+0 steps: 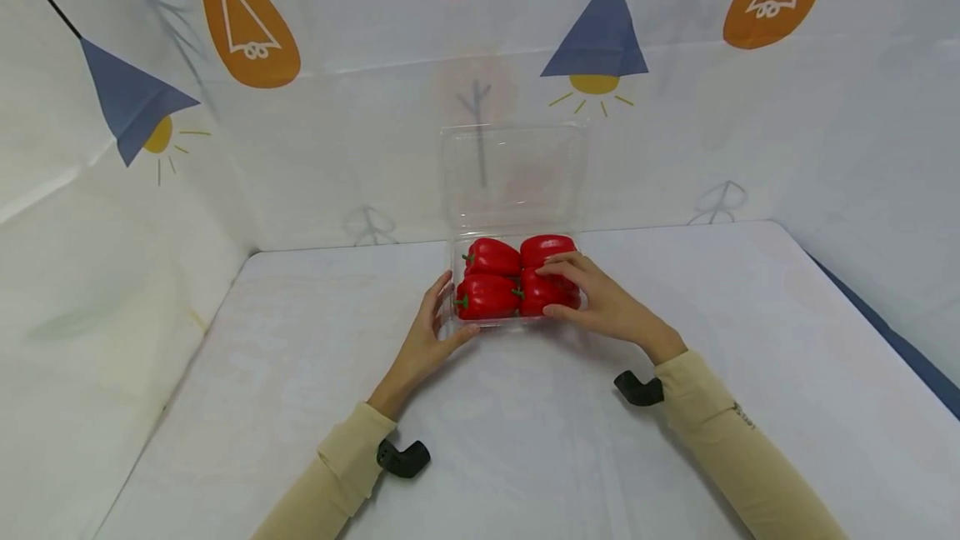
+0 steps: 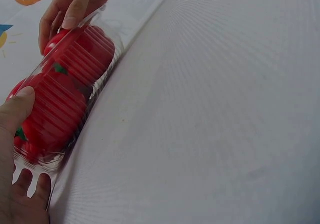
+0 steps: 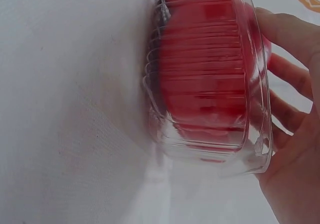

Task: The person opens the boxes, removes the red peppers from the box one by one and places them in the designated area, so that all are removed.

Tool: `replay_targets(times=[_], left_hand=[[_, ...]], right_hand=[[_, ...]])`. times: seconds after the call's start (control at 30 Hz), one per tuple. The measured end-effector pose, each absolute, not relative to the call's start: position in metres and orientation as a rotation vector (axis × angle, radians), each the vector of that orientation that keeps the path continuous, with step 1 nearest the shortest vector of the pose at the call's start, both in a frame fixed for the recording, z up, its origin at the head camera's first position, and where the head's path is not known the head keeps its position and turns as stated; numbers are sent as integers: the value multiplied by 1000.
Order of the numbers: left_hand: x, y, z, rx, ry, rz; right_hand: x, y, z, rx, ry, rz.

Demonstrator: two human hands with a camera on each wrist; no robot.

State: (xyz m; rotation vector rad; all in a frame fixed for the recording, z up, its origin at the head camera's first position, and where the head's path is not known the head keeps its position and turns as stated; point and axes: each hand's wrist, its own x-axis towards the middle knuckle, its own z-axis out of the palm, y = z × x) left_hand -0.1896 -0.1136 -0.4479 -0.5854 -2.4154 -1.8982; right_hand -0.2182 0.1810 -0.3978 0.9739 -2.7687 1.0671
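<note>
Brace left, settle right

Steady the clear box (image 1: pixel 502 322) with the left hand (image 1: pixel 424 340) — spread loosely against left side and near rim. Gently seat the near-right red pepper (image 1: pixel 538 293), within the box, with the right hand (image 1: pixel 607 298) — curled round it.

location type: a sheet-lined booth; the surrounding building type cannot be determined. a white desk (image 1: pixel 322 323) meets a white printed backdrop (image 1: pixel 360 148) at 12 o'clock. a pale side sheet (image 1: pixel 90 298) encloses the 9 o'clock side. backdrop print: orange light bulbs (image 1: pixel 258 65) at 10 and 2 o'clock, a blue pendant lamp (image 1: pixel 597 40) at 1 o'clock.
</note>
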Motion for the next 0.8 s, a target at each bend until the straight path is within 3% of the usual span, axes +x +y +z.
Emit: replay_targets(times=[0.8], left_hand=[[-195,-115,-461,-566,-2428,-1858]], right_hand=[[-216,181,-403,1003,-2633,1071]])
